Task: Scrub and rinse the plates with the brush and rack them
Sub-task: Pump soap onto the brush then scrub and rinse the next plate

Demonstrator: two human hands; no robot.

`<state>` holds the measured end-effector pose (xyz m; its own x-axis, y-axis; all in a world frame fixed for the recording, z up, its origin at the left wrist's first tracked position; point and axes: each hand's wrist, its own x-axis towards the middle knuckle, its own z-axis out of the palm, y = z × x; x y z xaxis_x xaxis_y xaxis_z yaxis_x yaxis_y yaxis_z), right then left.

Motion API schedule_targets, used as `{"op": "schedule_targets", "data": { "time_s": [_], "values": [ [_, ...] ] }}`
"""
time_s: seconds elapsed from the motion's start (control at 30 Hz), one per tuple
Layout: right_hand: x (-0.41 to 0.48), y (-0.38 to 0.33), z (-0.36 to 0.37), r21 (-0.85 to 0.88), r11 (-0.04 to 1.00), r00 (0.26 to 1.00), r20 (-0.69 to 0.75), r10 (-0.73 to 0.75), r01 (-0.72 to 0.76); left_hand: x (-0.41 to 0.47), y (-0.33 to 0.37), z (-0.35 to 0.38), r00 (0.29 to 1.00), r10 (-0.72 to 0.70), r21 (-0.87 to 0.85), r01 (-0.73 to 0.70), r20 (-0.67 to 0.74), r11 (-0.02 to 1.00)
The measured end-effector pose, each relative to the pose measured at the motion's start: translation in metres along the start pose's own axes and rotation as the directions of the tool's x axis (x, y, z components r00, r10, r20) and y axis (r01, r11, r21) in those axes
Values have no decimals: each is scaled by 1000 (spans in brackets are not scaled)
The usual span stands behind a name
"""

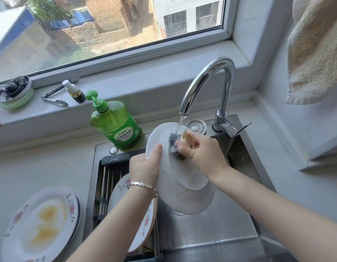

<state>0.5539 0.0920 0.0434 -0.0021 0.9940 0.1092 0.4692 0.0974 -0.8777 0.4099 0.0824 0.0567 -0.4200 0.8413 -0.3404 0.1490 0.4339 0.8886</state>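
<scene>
Left hand (pixel 145 167): I see it gripping, thumb stretched forward.
Right hand (pixel 204 156): I see fingers curled tight, knuckles up.

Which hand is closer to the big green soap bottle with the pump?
Left. The left hand, gripping the white plate by its edge, is just below and right of the green plastic pump bottle. The right hand, holding the brush, is farther right.

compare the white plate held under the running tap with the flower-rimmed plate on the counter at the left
The white plate is tilted over the sink in the left hand; the flower-rimmed plate lies flat on the counter. The white plate is under water, with the brush in the right hand on it; the flower-rimmed plate has yellow residue. The white plate's visible face is plain; the other shows flowers. Both are round.
</scene>
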Motion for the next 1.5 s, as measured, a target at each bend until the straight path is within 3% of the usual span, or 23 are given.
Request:
{"op": "schedule_targets", "data": {
  "time_s": [0.07,0.1,0.2,0.27,0.37,0.43,0.53,0.6,0.73,0.8,0.9,1.07,1.2,1.37,1.43,1.5],
  "values": [
    [-13,-12,9,3,995,987,121,-104,104,2,-3,-3,1000,5,7,-5,-25,1000],
    [-9,-11,6,-16,996,988,131,-82,85,2,-4,-5,1000,0,-12,0,-30,1000],
    [20,7,-14,-92,985,989,0,149,-149,-6,-4,-9,1000,23,-31,-24,-3,999],
    [19,8,-13,-101,978,983,-27,180,-182,-9,-2,-9,998,66,-8,-66,-2,998],
    [-17,-13,8,-89,994,992,116,-56,67,-5,-1,-13,998,36,-35,-37,-42,999],
    [-26,-9,9,-96,989,983,156,-99,115,-2,-2,-18,998,2,-86,-8,-68,996],
    [2,20,-10,-217,970,991,52,125,-111,-4,-1,-23,997,15,-119,-24,-82,993],
    [3,26,-10,-210,964,984,30,176,-166,-6,2,-22,996,41,-90,-48,-84,995],
    [-46,-4,10,-62,996,982,183,-46,58,-3,2,-23,995,10,-124,-23,-101,992],
    [-41,11,-1,-94,996,986,167,27,-11,-4,2,-26,995,0,-174,-17,-99,985],
    [-24,46,-14,-128,972,979,30,204,-198,-8,4,-28,995,8,-175,-26,-102,984],
    [-64,16,-1,-128,991,971,231,56,-27,-7,6,-28,993,14,-143,-30,-114,989],
    [-39,41,-14,-149,970,977,61,203,-192,-11,3,-25,994,39,-131,-53,-106,990],
    [-33,-17,6,-61,995,991,113,-77,84,-13,1,-11,992,123,80,-122,-6,989],
    [-13,-23,1,-88,993,993,98,-68,76,-13,-2,-11,988,145,117,-150,51,982],
    [12,-9,-10,-169,985,995,79,54,-39,-15,-3,-12,986,150,109,-158,75,981]
  ]
}}
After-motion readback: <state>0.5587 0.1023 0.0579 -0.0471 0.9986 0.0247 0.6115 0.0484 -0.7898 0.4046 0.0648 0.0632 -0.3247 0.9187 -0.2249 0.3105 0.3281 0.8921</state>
